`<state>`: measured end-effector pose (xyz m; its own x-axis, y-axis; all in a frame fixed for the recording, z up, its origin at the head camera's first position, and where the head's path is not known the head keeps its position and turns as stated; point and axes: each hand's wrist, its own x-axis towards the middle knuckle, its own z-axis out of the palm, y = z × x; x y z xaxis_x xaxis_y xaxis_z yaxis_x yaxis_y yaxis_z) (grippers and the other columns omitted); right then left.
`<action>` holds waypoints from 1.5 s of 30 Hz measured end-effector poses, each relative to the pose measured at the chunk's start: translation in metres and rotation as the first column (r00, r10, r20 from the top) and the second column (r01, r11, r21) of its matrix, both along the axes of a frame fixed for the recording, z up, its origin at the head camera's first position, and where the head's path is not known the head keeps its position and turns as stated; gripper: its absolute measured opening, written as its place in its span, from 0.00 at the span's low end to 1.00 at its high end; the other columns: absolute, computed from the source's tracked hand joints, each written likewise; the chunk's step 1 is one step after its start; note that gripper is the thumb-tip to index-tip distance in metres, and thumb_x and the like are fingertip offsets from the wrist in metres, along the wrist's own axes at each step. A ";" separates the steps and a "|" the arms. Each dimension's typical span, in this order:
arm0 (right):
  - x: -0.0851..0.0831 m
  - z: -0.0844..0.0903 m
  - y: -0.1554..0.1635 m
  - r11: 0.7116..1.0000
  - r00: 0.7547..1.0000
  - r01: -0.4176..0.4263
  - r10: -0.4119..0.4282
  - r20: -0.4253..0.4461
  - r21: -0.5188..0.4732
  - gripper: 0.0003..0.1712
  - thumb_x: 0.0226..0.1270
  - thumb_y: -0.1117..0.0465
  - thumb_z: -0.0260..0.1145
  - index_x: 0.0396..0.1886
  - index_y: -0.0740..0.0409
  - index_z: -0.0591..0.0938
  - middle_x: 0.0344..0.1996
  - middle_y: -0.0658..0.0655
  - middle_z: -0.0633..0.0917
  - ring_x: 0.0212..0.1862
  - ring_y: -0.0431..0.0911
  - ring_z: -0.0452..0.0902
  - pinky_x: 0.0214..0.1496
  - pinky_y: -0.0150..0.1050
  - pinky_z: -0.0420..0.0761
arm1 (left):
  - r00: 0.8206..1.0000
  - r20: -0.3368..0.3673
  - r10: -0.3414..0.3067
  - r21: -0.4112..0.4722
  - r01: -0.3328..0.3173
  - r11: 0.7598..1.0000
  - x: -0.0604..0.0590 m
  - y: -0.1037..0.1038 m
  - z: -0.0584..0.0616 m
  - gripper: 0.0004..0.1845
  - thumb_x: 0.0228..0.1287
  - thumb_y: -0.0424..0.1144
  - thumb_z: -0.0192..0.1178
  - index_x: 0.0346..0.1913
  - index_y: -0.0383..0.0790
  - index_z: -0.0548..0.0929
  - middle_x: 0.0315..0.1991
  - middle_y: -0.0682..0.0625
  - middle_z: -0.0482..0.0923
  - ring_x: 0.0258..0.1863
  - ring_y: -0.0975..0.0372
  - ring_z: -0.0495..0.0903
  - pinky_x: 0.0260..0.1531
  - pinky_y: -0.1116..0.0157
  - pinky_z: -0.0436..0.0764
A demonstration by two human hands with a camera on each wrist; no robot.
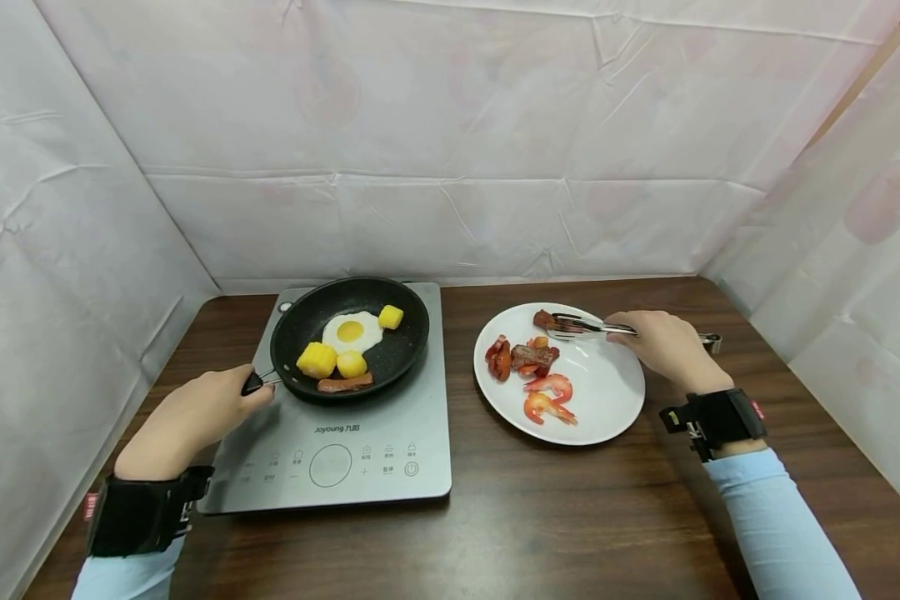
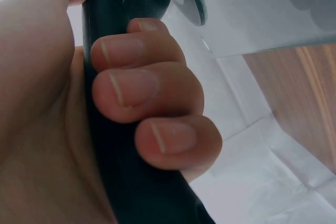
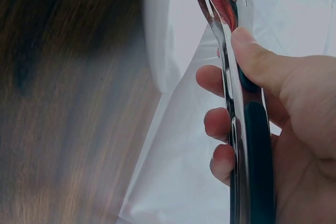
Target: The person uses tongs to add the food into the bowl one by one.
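Observation:
My left hand [image 1: 202, 412] grips the black handle [image 2: 118, 145] of a frying pan [image 1: 397, 358], fingers wrapped round it in the left wrist view. In the pan lie a fried egg [image 1: 351, 332], yellow corn pieces [image 1: 317, 360] and a brown sausage [image 1: 345, 384]. My right hand [image 1: 663, 346] holds metal tongs [image 3: 239, 129] with dark grips, pressed nearly together. At their tips, over the far side of a white plate [image 1: 607, 400], is a reddish-brown piece of meat [image 1: 543, 320]. Shrimp [image 1: 547, 408], a browned meat chunk [image 1: 532, 357] and a red sausage piece [image 1: 498, 358] are on the plate.
The pan sits on a silver induction cooker [image 1: 270, 492] at the left of the dark wooden table [image 1: 540, 517]. The plate is to its right, with a strip of table between. Pale sheeting [image 1: 450, 225] walls off the back and both sides.

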<state>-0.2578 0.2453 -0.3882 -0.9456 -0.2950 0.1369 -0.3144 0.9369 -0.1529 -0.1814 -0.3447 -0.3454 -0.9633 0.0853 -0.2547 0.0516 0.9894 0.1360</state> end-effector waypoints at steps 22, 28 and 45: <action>-0.001 -0.001 0.001 1.000 1.000 0.005 -0.005 0.001 -0.012 0.18 0.76 0.52 0.61 0.60 0.52 0.84 0.53 0.63 0.88 0.52 0.62 0.84 0.44 0.61 0.79 | 1.000 0.027 0.008 0.003 -0.008 1.000 -0.001 0.000 0.001 0.39 0.76 0.55 0.48 0.68 0.18 0.66 0.45 0.30 0.83 0.34 0.51 0.81 0.32 0.51 0.80; 0.002 0.001 0.001 1.000 1.000 0.005 -0.006 -0.016 -0.022 0.18 0.76 0.52 0.62 0.59 0.52 0.85 0.52 0.63 0.88 0.50 0.61 0.85 0.43 0.60 0.79 | 1.000 0.017 0.004 0.003 -0.004 1.000 -0.001 0.000 0.001 0.39 0.76 0.55 0.48 0.68 0.19 0.67 0.44 0.32 0.83 0.34 0.52 0.80 0.33 0.51 0.79; 0.005 0.007 0.000 1.000 1.000 -0.015 0.015 0.007 -0.021 0.20 0.78 0.51 0.60 0.60 0.54 0.84 0.50 0.63 0.89 0.46 0.58 0.86 0.41 0.55 0.80 | 1.000 0.020 0.001 -0.004 -0.001 1.000 0.000 0.000 0.001 0.40 0.76 0.57 0.47 0.70 0.19 0.65 0.53 0.26 0.81 0.46 0.41 0.84 0.41 0.42 0.80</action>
